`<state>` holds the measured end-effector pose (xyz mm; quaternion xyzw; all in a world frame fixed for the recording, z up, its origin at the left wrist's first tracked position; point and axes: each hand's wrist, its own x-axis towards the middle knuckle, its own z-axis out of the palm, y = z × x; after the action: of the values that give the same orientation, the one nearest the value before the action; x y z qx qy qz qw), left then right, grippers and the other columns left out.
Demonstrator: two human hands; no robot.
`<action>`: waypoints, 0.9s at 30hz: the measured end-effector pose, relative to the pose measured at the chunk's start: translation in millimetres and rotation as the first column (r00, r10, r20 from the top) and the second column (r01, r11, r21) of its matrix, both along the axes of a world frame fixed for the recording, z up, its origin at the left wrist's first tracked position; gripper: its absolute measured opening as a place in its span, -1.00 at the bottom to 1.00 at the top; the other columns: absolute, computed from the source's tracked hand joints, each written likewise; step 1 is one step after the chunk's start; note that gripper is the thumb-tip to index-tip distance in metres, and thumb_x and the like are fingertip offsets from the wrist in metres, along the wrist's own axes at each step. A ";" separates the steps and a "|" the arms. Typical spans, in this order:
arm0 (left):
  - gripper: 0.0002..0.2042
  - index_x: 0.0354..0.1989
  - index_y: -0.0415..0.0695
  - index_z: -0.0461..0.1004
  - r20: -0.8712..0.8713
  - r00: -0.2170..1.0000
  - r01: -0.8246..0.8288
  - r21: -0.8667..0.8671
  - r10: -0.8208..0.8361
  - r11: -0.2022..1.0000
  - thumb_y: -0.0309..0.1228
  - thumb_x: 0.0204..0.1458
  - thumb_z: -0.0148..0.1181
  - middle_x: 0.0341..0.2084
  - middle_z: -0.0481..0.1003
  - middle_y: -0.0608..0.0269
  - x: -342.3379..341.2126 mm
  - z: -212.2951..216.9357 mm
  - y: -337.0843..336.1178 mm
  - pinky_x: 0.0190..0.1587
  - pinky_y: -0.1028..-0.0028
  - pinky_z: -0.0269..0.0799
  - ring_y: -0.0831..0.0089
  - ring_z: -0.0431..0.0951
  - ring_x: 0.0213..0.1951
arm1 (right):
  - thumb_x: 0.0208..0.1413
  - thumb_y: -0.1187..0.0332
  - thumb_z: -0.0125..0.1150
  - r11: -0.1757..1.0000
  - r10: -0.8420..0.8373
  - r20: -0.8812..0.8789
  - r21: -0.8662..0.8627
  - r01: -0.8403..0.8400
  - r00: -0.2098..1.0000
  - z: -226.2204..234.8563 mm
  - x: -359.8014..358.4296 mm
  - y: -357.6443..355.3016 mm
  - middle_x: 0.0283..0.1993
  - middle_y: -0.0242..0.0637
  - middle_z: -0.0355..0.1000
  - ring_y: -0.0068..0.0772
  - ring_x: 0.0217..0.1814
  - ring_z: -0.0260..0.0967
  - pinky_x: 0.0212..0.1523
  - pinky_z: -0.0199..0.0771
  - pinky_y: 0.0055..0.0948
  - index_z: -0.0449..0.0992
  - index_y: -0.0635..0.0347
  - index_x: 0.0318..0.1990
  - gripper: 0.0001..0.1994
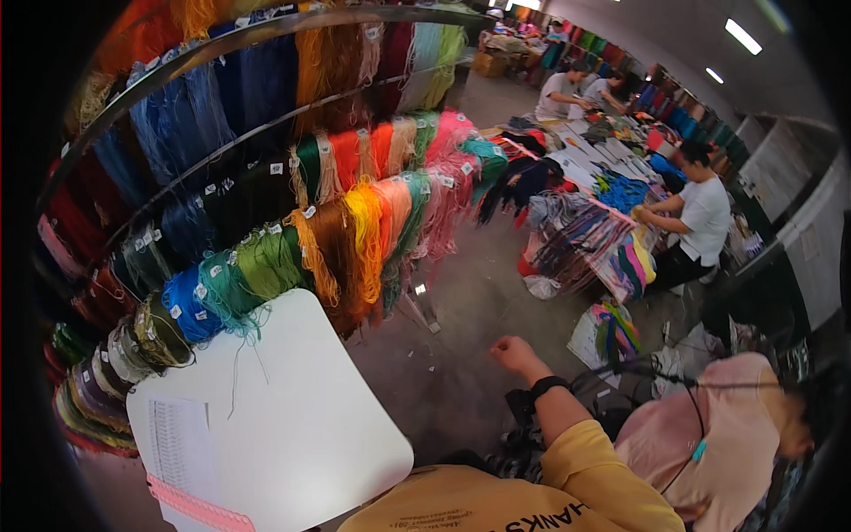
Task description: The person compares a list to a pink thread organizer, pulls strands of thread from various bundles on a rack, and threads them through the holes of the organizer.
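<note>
My right hand [519, 355] is held out over the grey floor, its fingers curled in, and I see nothing in it. A black band [550, 385] circles that wrist, below which comes a yellow sleeve [589, 461]. My left hand is out of sight. Left of my body stands a white table [284, 417] with a printed sheet [180, 439] on it and a pink strip [197, 504] along its near edge. Green and teal yarn hanks [226, 293] hang at its far edge, some loose strands trailing onto the white top.
Racks of tagged yarn hanks [363, 230] in many colours line the left. A person in pink [700, 434] is close at my right. Farther off, a person in white [705, 217] works at a table heaped with yarn [576, 230]. Colourful bundles [616, 328] lie on the floor.
</note>
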<state>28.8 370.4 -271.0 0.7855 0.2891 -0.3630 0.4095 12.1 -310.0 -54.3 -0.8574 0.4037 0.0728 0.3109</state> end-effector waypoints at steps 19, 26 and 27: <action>-0.61 -0.09 -0.12 0.27 -0.144 0.987 -0.101 -0.168 0.077 0.981 -0.24 -0.12 -0.01 -0.11 0.29 -0.01 2.4 -17.9 -325.9 -0.03 0.27 0.15 0.31 0.27 -0.04 | -0.09 0.29 0.11 0.985 0.047 0.096 0.159 -0.062 0.994 -55.3 84.8 -337.1 -0.52 -0.29 0.40 -0.49 -0.54 0.36 -0.49 0.34 -0.52 0.44 0.32 -0.33 -0.75; -0.77 -0.46 -0.36 0.40 0.260 0.957 -0.093 -0.139 0.126 0.986 -0.38 -0.15 0.05 -0.68 0.43 0.09 135.9 103.5 -518.1 -0.70 0.51 0.32 0.37 0.42 -0.71 | -0.07 0.32 0.09 0.963 -0.082 0.170 0.269 0.034 0.982 -17.2 119.1 -428.0 -0.48 -0.31 0.40 -0.53 -0.55 0.33 -0.50 0.34 -0.51 0.43 0.32 -0.32 -0.77; -0.75 -0.43 -0.41 0.41 0.281 0.959 -0.025 -0.059 0.041 0.998 -0.40 -0.17 0.07 -0.65 0.45 0.05 151.6 138.8 -545.6 -0.62 0.46 0.39 0.31 0.45 -0.67 | -0.08 0.32 0.10 0.957 -0.099 0.199 0.289 0.038 0.975 -14.7 123.6 -443.1 -0.50 -0.34 0.39 -0.56 -0.57 0.31 -0.55 0.32 -0.54 0.43 0.30 -0.33 -0.78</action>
<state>180.5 -175.2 -132.2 0.8127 0.2308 -0.2482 0.4739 135.6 -753.1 -69.0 -0.7923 0.3832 0.0276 0.4740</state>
